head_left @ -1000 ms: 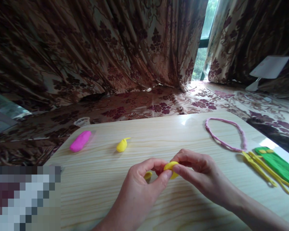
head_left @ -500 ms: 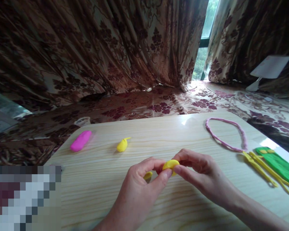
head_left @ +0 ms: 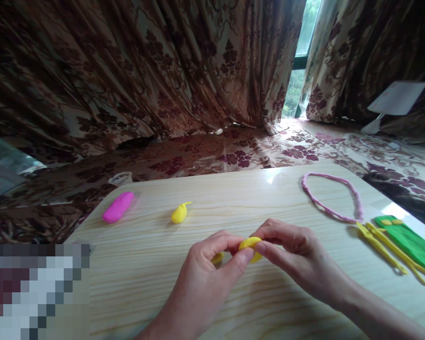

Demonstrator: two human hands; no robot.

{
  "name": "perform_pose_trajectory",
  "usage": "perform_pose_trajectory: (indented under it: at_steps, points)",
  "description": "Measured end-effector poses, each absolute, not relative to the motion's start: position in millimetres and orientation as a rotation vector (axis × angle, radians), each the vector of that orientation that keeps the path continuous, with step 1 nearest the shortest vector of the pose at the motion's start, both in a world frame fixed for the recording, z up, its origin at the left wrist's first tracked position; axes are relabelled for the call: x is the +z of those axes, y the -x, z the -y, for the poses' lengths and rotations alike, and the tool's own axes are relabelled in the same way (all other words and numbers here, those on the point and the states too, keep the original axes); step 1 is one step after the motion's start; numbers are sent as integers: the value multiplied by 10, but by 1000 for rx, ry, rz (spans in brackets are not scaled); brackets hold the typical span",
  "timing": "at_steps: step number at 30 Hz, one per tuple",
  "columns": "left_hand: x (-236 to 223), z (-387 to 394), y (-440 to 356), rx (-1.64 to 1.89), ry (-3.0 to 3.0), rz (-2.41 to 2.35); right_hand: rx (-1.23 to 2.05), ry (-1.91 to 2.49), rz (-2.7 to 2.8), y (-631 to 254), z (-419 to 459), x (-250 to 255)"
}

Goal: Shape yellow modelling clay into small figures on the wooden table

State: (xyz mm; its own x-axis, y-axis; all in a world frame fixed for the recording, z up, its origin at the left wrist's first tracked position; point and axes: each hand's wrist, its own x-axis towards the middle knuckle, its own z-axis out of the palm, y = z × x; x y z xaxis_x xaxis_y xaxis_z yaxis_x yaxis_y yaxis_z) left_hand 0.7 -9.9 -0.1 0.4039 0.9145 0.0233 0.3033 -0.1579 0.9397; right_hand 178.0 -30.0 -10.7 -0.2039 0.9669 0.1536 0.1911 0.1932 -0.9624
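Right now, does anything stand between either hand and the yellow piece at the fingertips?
Nothing visible does: the left hand and right hand both touch the yellow piece directly. Another yellow bit shows beside the left hand's curled fingers, but it is not between the hands and that piece.

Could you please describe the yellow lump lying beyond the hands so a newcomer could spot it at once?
On the pale wood-grain table, look beyond the left hand, to the right of the bright pink roll. The yellow lump lies there; unlike the yellow piece pinched between that hand and the right hand, it sits untouched, its thin tail pointing right.
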Motion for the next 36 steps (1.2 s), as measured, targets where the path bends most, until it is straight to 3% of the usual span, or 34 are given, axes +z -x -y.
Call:
perform_pose_trajectory:
  at_steps: [28, 36]
  points:
    - [-25, 101, -5, 780, -1507, -1130, 1220, 1151, 1489, -1785, 300, -105]
    - [-29, 78, 18, 767, -1642, -1104, 1052, 1123, 1660, -1811, 289, -101]
